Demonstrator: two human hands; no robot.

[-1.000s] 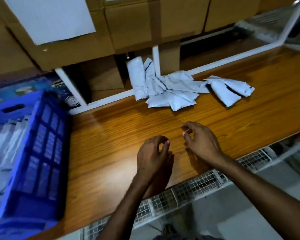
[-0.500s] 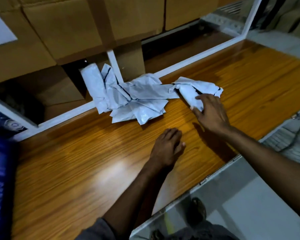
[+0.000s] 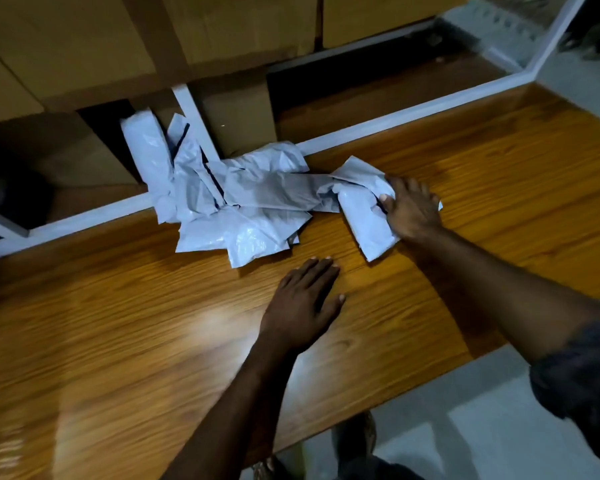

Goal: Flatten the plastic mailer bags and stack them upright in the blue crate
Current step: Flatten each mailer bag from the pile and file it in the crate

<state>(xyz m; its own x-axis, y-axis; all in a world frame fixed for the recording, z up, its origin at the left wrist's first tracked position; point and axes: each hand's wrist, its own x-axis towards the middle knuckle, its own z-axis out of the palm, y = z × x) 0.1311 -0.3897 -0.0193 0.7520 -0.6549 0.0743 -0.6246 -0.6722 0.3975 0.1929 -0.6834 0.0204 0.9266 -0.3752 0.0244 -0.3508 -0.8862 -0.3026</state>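
Left grip: I see the left hand [image 3: 303, 303] has slid forward; it lies flat on the table [image 3: 118, 341], fingers straight, holding nothing.
Right grip: the right hand [image 3: 411, 211] has moved further onto the mailer bag [image 3: 361, 223] and grips it, thumb in its fold.
Pile: the other mailers [image 3: 243, 202] are unmoved at the table's far edge.

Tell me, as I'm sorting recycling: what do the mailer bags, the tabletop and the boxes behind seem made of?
Mailer bags: thin plastic film, pale grey, slightly glossy; it creases sharply and glints.
Tabletop: wood-grain surface, smooth and shiny, reflecting the light; likely laminate, though veneer is possible.
Boxes: plain brown cardboard, matte, taped.
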